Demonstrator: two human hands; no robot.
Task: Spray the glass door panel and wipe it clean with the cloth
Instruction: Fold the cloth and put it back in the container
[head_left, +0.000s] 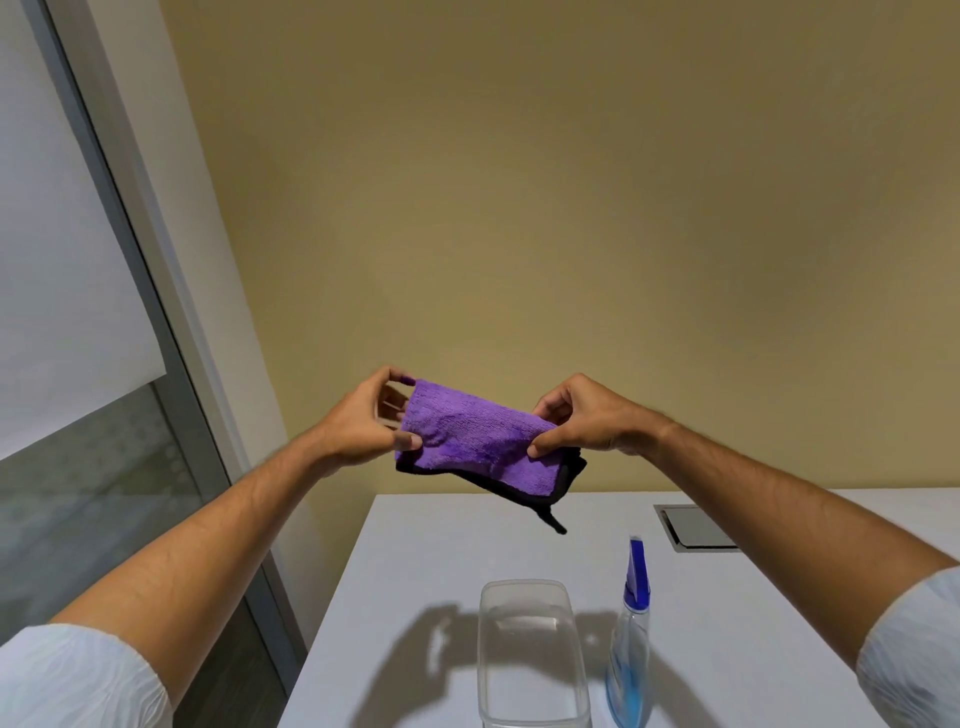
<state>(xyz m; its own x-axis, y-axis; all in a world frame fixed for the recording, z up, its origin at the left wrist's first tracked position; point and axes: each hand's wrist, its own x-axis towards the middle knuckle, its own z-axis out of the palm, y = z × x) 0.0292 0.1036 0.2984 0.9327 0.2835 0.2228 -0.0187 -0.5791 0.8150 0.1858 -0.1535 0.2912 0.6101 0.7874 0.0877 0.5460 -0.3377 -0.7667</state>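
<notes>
The purple cloth (475, 439), folded and edged in black, is held up in the air above the far end of the white tabletop (415, 571). The left hand (363, 421) pinches its left end, and the right hand (582, 421) pinches its right end. Below stand a spray bottle (631, 649) and a clear plastic box (532, 654). The glass door panel (78, 493) is at the left.
</notes>
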